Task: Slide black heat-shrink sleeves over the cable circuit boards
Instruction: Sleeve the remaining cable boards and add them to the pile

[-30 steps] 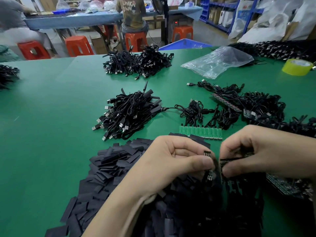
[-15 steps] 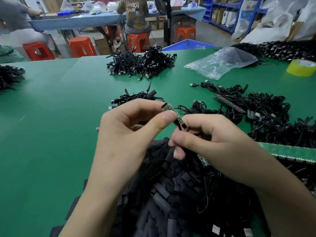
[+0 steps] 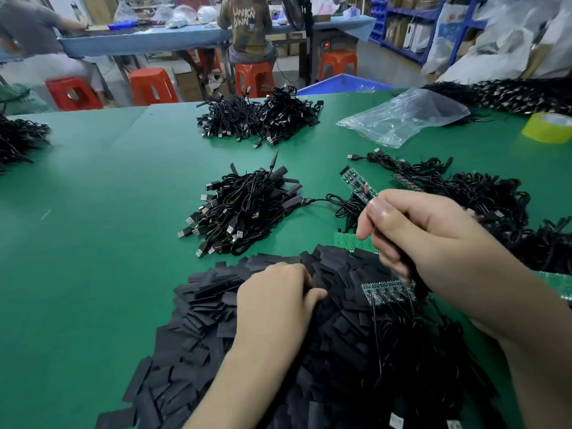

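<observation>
Board (image 3: 358,183) sticks up from right hand (image 3: 428,243), pinched in curled fingers. Left hand (image 3: 277,300) knuckles-up on sleeve pile (image 3: 204,323), fingers tucked under; grip unclear.

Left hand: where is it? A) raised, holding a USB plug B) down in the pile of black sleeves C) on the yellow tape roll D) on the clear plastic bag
B: the left hand sits on the pile of black sleeves, fingers curled into it.

A single wide-angle head camera looks forward and down, close above the left hand (image 3: 275,308) and right hand (image 3: 433,243) over the green table (image 3: 93,243), a blue workbench (image 3: 185,41) far beyond.
</observation>
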